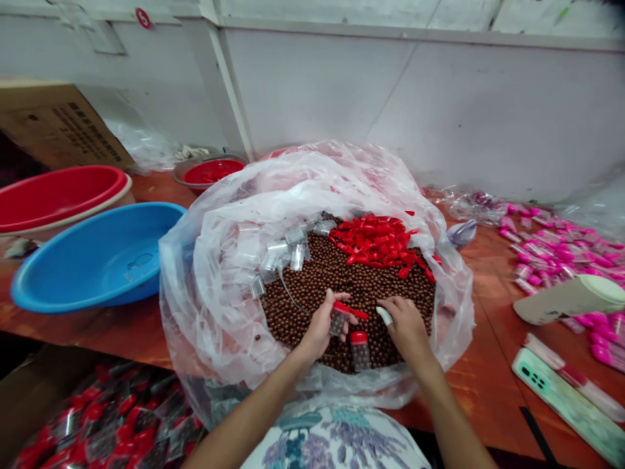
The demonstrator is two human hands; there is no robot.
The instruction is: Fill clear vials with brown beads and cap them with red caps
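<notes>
My left hand (322,327) is wrapped round a small clear plastic bottle (338,322) with a red cap, tilted above the brown balls. A narrow red piece (359,314) juts out beside its cap; I cannot tell whether it is attached. My right hand (406,326) is just to the right, low over the brown balls (297,319), fingers curved and apart, with something white (385,316) at the thumb, perhaps a wrapping. Between my hands, nearer me, another red-capped bottle (360,352) lies on the balls.
A clear plastic bag (209,260) surrounds the balls, red caps (374,238) and clear empty bottles (249,247). Blue basin (97,260) and red basin (58,195) stand left. Red-capped bottles (117,423) fill a box below. Pink-capped bottles (556,254), a cup (566,301) and a phone (561,397) lie right.
</notes>
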